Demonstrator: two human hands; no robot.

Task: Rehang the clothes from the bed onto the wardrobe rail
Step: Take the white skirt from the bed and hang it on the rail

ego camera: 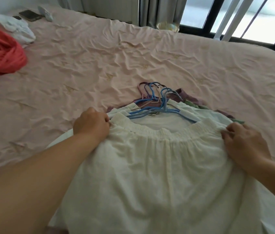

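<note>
Left hand (92, 124) and right hand (242, 141) each grip one end of the elastic waistband of a white skirt (158, 174), spread at the bed's (99, 56) near edge. It overlies a pile of clothes on blue and purple hangers (157, 100); a red garment (0, 53) lies at the left edge

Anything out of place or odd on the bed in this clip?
Nothing damaged or spilled. Both the left hand and right hand grip the waistband of a white skirt lying over the pile of hangers. A red garment lies bunched at the bed's far left, apart from the pile.
</note>
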